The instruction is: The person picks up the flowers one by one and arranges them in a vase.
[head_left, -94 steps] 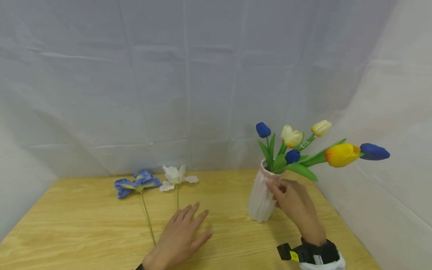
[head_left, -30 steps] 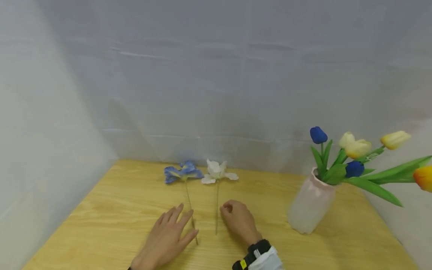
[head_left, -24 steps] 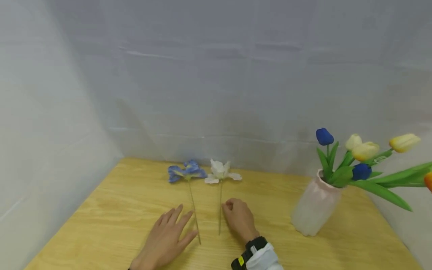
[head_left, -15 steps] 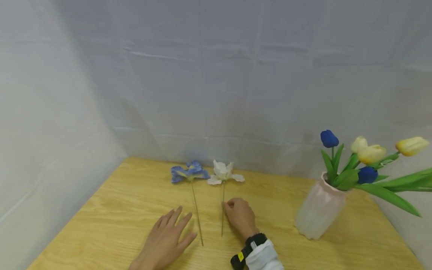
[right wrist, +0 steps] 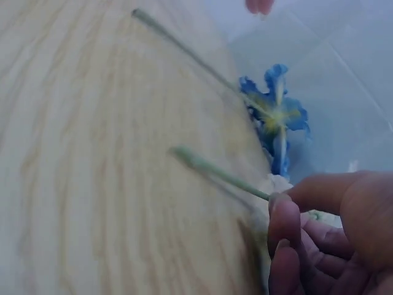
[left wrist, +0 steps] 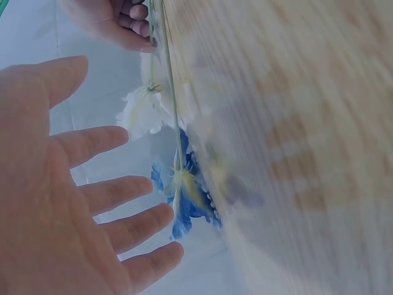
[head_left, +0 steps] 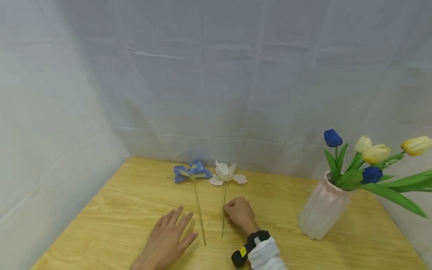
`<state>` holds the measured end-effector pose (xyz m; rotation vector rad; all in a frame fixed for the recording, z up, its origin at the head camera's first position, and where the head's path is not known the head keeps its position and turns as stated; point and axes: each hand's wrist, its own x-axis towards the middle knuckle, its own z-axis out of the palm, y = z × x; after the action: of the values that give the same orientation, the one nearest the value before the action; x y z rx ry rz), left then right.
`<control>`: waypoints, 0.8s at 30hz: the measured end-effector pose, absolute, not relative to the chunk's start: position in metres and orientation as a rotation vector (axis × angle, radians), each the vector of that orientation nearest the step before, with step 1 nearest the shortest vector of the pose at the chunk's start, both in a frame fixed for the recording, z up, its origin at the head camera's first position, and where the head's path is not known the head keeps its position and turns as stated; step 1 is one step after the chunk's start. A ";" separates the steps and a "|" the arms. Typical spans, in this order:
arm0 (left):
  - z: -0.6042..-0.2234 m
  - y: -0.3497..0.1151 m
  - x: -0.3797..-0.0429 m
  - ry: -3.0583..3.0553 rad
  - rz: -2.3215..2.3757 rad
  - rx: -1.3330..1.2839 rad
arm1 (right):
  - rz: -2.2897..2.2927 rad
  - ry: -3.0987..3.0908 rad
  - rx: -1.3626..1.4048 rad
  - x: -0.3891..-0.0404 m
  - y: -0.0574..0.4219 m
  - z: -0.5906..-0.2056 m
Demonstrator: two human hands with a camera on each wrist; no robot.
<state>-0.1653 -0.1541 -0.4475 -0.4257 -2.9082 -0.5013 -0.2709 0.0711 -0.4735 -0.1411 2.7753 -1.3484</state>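
My right hand (head_left: 241, 213) pinches the green stem of a white artificial iris (head_left: 225, 173) between thumb and curled fingers. In the right wrist view that stem (right wrist: 227, 177) juts out past the fingertips, close over the wood. A blue artificial iris (head_left: 192, 171) lies just left of the white one, its stem pointing toward me. Left of the blue iris, my left hand (head_left: 167, 240) is held with fingers straight and spread, palm down, holding nothing. The left wrist view shows the open palm (left wrist: 67, 203) beside both flower heads.
At the right stands a ribbed pink-white vase (head_left: 324, 210) with blue and cream tulips (head_left: 376, 154) and green leaves; some stems reach past the frame's right edge. White sheeting (head_left: 209, 93) hangs behind and beside the wooden table (head_left: 111, 210).
My right hand has left the vase and moved left to the white iris, now pinching its stem. The view has turned left, so the vase appears farther right. My left hand stays spread.
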 end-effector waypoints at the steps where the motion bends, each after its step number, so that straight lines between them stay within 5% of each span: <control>1: -0.447 -0.152 -0.166 -2.909 -0.506 -0.434 | -1.390 2.748 -0.145 -0.271 0.074 -0.473; 24: -0.442 -0.101 -0.187 -2.818 -0.523 -0.693 | -1.719 2.925 -0.143 -0.232 0.142 -0.393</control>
<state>-0.1866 -0.1014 -0.4416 -0.6935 -2.8184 -0.5228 -0.2322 0.1422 -0.3930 -0.1427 2.9247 -1.7188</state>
